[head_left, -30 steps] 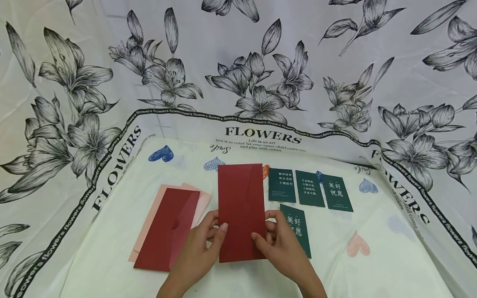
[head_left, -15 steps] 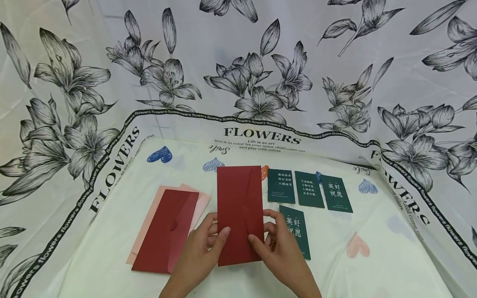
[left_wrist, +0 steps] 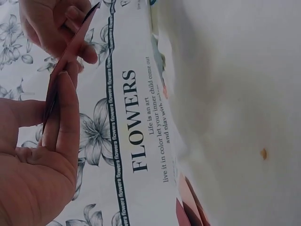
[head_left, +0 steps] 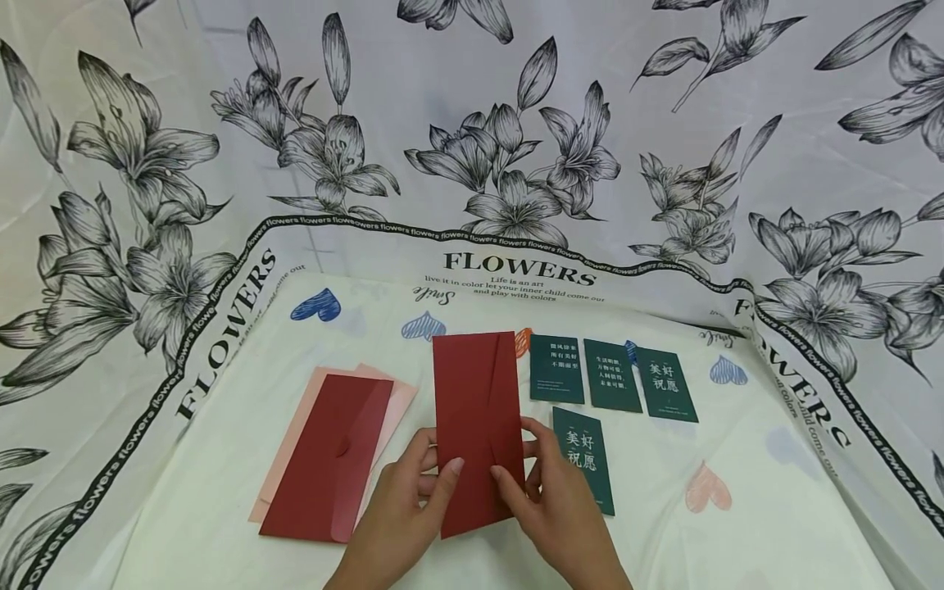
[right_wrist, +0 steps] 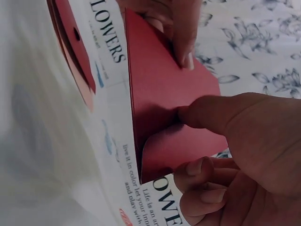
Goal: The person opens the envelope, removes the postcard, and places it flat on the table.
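Both hands hold a dark red envelope (head_left: 472,401) upright over the table, its long flap running down the right side. The left hand (head_left: 409,504) pinches the left edge, thumb on the front and fingers behind. On the right edge, the right hand (head_left: 556,496) has its thumb at the flap's notch. In the right wrist view that thumb (right_wrist: 207,113) presses at the flap edge of the envelope (right_wrist: 160,84), with the fingers curled behind. From the left wrist view the envelope (left_wrist: 59,77) shows nearly edge-on between left fingers and thumb.
Another red envelope (head_left: 317,459) lies to the left on top of pink envelopes (head_left: 291,442). Dark green cards with white writing lie to the right: three in a back row, including a middle card (head_left: 612,375), and a nearer card (head_left: 586,459). A flower-printed curtain (head_left: 509,123) hangs behind.
The envelope has dropped slightly toward the person and turned, so its flap seam shows more clearly. The right thumb has shifted from the lower front to the flap's notch.
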`<action>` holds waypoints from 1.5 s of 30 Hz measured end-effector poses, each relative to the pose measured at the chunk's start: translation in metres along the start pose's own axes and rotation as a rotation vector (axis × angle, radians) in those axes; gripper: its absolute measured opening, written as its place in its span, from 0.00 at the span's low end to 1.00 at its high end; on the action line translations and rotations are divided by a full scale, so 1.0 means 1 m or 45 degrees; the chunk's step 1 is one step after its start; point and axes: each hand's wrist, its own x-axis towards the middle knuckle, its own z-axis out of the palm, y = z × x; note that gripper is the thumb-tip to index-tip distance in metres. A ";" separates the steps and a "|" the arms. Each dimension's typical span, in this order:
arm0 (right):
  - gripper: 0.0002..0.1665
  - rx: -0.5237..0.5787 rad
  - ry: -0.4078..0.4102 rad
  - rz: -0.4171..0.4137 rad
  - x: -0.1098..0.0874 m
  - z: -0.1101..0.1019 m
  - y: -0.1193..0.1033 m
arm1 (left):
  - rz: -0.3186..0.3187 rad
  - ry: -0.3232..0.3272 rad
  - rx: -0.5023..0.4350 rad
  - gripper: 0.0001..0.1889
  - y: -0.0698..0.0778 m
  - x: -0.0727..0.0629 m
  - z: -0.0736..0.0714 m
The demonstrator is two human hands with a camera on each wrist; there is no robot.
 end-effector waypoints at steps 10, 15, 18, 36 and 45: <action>0.36 0.072 -0.022 -0.040 -0.003 -0.011 0.004 | 0.035 -0.007 0.009 0.13 0.001 0.000 -0.001; 0.35 0.109 -0.034 -0.017 -0.004 -0.015 0.004 | 0.034 0.002 -0.018 0.13 0.001 -0.001 -0.002; 0.36 0.134 -0.055 0.015 -0.004 -0.017 0.005 | 0.025 -0.008 -0.030 0.13 0.002 -0.001 -0.002; 0.33 0.384 0.273 -0.236 -0.009 -0.031 0.027 | 0.101 -0.015 -0.061 0.13 0.001 -0.001 -0.009; 0.15 0.518 0.237 -0.254 -0.009 -0.033 0.031 | 0.130 -0.062 -0.098 0.13 0.000 0.001 -0.009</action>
